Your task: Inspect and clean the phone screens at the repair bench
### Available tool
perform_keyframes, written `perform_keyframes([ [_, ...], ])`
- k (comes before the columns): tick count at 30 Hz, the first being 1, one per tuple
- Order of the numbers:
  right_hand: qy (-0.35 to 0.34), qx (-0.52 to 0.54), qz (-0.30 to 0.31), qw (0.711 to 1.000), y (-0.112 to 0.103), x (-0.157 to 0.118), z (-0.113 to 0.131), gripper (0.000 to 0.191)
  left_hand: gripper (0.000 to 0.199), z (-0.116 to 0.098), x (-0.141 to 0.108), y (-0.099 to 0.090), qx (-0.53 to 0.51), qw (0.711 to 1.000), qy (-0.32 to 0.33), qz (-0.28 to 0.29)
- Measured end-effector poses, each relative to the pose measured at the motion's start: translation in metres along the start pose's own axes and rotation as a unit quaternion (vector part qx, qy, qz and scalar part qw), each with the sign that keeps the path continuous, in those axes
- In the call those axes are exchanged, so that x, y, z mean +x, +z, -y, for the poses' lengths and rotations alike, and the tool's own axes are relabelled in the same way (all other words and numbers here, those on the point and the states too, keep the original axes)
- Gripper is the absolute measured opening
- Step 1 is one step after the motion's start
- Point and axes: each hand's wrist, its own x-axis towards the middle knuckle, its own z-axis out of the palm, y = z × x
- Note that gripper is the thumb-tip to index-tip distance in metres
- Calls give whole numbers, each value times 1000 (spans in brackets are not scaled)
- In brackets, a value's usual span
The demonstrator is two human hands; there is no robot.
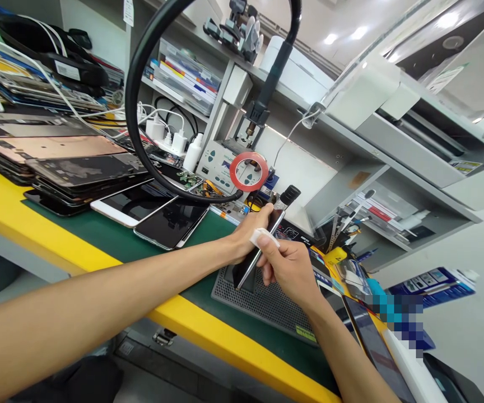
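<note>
My left hand [244,232] is closed around a slim dark phone [248,263] with a shiny metal edge, tilted up on its side above the bench. My right hand [292,268] pinches a small folded white wipe [263,236] against the phone's edge, its other fingers curled behind the phone. Under both hands lies a black perforated pad [263,308] on the green mat [86,246]. The phone's far face is turned away from me.
Two phones [170,221] lie left on the mat, beside stacked phone screens [82,168]. A black flexible arm [131,106] arches overhead near a red ring [236,173]. White chargers [178,143] and a control box [212,165] stand behind. The yellow bench edge [233,347] runs in front.
</note>
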Motion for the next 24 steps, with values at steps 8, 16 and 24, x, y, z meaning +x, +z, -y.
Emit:
perform_keyframes([
  [8,14,28,7,999,-1,0,-1,64,50,3,-4,0,28,998,55,13],
  [16,12,52,8,999,-2,-1,-4,62,49,2,-7,1,59,995,82,3],
  [24,10,65,6,998,-1,-2,-4,61,50,1,-10,1,84,992,90,8],
])
